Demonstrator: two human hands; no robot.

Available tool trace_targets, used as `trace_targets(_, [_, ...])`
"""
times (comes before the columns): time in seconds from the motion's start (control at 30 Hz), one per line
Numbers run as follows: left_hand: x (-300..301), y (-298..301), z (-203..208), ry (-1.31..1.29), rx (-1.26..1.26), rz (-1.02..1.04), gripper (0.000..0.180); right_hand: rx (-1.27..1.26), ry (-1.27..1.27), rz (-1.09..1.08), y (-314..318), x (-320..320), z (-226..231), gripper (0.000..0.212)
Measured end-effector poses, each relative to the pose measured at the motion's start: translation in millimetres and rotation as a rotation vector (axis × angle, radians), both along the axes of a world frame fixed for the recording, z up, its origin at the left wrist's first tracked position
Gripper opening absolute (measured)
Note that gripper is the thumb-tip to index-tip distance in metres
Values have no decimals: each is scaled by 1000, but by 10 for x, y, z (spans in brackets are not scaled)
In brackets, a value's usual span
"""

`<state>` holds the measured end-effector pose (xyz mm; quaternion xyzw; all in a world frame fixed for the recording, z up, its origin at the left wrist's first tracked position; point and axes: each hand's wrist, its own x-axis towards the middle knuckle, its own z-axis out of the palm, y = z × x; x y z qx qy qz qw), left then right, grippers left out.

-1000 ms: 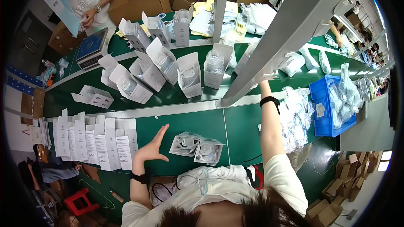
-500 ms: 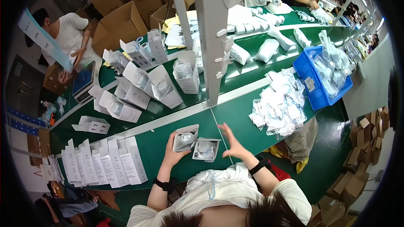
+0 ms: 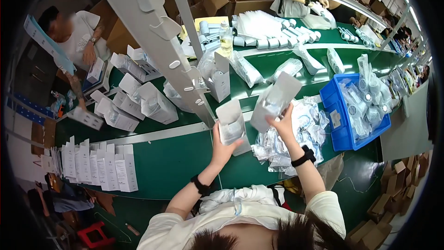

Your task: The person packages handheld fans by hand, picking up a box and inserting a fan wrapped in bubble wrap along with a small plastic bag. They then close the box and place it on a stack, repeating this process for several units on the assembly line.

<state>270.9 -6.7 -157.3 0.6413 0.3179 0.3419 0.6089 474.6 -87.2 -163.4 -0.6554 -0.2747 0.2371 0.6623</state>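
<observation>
My left hand grips an open white box, tilted, with its flap up and something in a clear bag inside. Higher and to the right, my right hand holds a second white box, tilted and slightly blurred, also with a clear-bagged item showing. The two boxes are close together above the green bench. Below and behind the right one lies a pile of small clear packets with pale contents, partly covered by my right hand and its box.
A blue bin of bagged parts stands right of the packets. Upright white boxes line the bench's left. A grey metal post rises ahead; bubble-wrapped pieces lie on the conveyor. A co-worker handles boxes at far left.
Both boxes have gone from near my body up and to the right. My right hand, spread and empty before, now grips the second box. The view has shifted as well.
</observation>
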Motion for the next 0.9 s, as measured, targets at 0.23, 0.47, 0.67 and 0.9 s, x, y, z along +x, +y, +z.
trace_targets(0.23, [1389,415,-402,84,262,386,83,11,-273,-206,1020,917,-492,87])
trace_targets(0.47, [1667,830,-516,79,313,509,87,-39,-442,-275,1113,942,-872,100])
trace_targets(0.67, [961,204,-412,514,467,-82,101,-59,-586,-276,635,561,-521,95])
trace_targets(0.9, [-1047,1445,1853,898,447,-1000,25,-9,-250,-393,-394,-36,-151,47])
